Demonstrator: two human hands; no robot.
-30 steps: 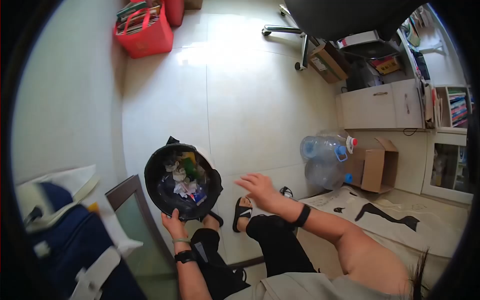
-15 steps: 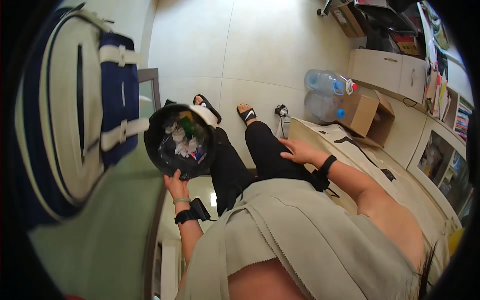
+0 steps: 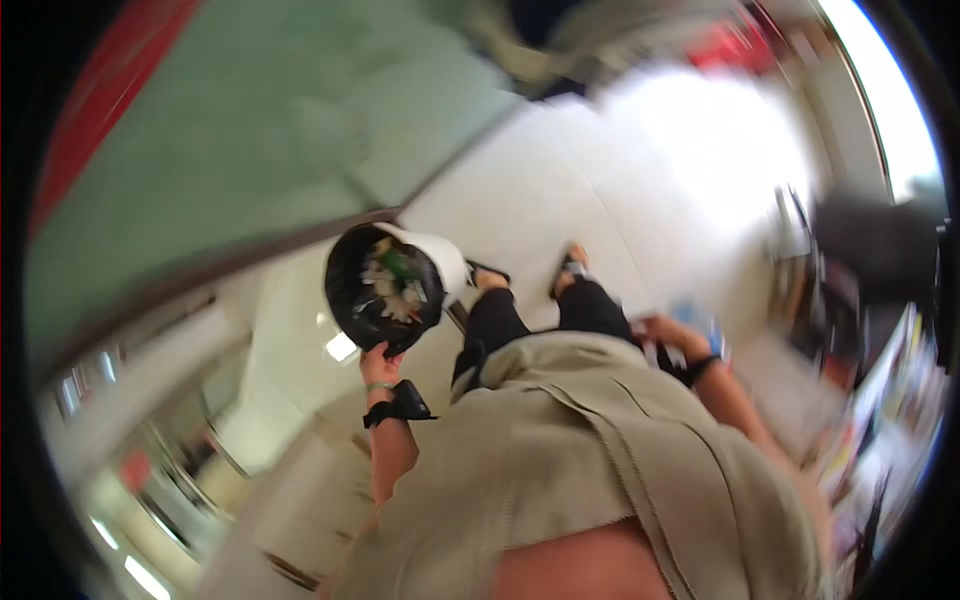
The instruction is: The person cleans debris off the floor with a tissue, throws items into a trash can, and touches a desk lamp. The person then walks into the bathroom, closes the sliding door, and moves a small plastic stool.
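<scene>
The left hand (image 3: pixel 381 365) is gripping the bin (image 3: pixel 447 258) by the near edge of its rim, the fingers closing on the black liner (image 3: pixel 345 275) where it is covering that edge. The right hand (image 3: pixel 660 332) is resting low beside the right thigh, well apart from the bin; blur is hiding its fingers, so whether it is open or closed cannot be told. The bin is standing out to the person's left, near the left sandal (image 3: pixel 488 272), its mouth facing up toward the head camera and its white outer wall showing on the side toward the legs. Whether its base is touching the floor (image 3: pixel 640 190) is not showing.

Handling, as judged: the waste (image 3: pixel 395 285) is looking like crumpled paper and wrappers, so the load is probably light; the wall is appearing stiff, probably plastic, and not fragile. The liner is looking thin, soft and rather slippery, and it could be sliding under a grip that is catching film alone. A sound hold is taking rim and liner together, thumb on one face and fingers on the other. With one side bearing the weight, the bin could be tipping; a second hold on the opposite rim or under the base would be steadying it.
</scene>
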